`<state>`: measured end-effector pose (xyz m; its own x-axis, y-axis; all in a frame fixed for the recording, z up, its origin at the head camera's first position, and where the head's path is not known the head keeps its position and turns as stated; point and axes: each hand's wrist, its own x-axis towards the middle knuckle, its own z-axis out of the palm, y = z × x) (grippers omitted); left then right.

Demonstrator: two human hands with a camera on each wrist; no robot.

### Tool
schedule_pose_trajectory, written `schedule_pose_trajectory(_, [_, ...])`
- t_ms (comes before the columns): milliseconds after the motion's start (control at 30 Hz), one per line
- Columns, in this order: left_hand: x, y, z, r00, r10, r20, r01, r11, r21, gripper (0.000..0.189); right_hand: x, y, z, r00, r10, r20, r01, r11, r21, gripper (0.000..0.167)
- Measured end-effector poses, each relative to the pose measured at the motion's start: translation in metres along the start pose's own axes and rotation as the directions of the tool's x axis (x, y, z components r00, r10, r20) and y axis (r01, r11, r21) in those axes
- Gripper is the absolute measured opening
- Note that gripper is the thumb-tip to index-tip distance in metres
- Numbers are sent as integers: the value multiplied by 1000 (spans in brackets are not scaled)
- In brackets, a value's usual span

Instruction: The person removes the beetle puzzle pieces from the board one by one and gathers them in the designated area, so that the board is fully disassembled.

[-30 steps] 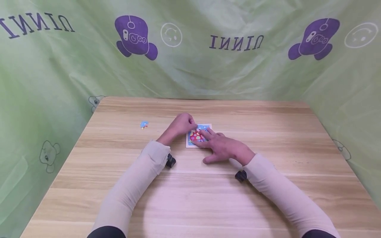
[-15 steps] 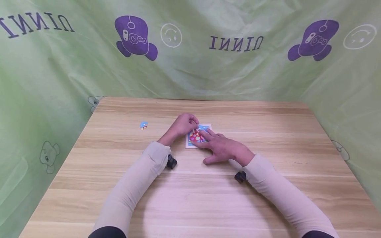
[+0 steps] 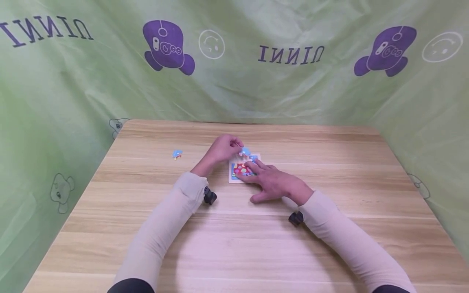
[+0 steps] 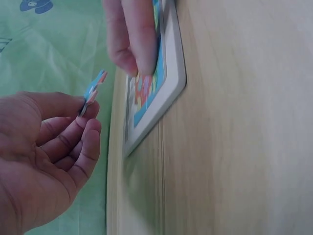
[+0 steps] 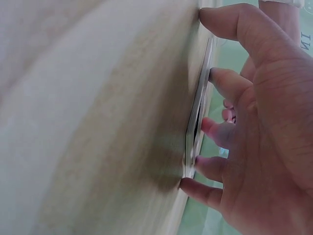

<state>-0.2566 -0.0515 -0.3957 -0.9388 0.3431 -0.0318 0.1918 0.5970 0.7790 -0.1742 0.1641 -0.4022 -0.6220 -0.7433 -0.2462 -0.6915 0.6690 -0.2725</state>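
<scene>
A square puzzle tray [image 3: 230,177] with a pale rim lies on the table, with a picture in red, blue and spots inside. My left hand [image 3: 222,149] pinches a small blue puzzle piece [image 4: 91,93] between thumb and index finger, raised above the tray's far left corner. Bare tray floor shows under that corner. With fingers spread, my right hand [image 3: 275,183] rests across the tray's right side, covering part of the picture. In the right wrist view its fingertips [image 5: 210,126] come down along the tray's edge, and the thumb reaches the tabletop.
Loose blue, red and yellow puzzle material [image 3: 177,154] lies left of the tray on the wooden table [image 3: 234,244]. A green printed curtain [image 3: 234,89] hangs behind and at both sides. Each sleeve cuff carries a small black camera [image 3: 210,196].
My left hand has lifted the puzzle piece up and away from the tray's far left part, uncovering the floor there. The right hand stays in place.
</scene>
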Motion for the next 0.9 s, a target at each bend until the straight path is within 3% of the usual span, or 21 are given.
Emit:
schedule_pose_trajectory(367, [-8,-15,-24,1000,4,31,-5,1000,20,8,0,0,0,1000,13,2,-13,1000,11,79])
schedule_pose_trajectory(900, [-25,-35,-51,1000,5,14,-6,995,95,6,0,-3,-2,1000,24,16,-24,1000,-17,80])
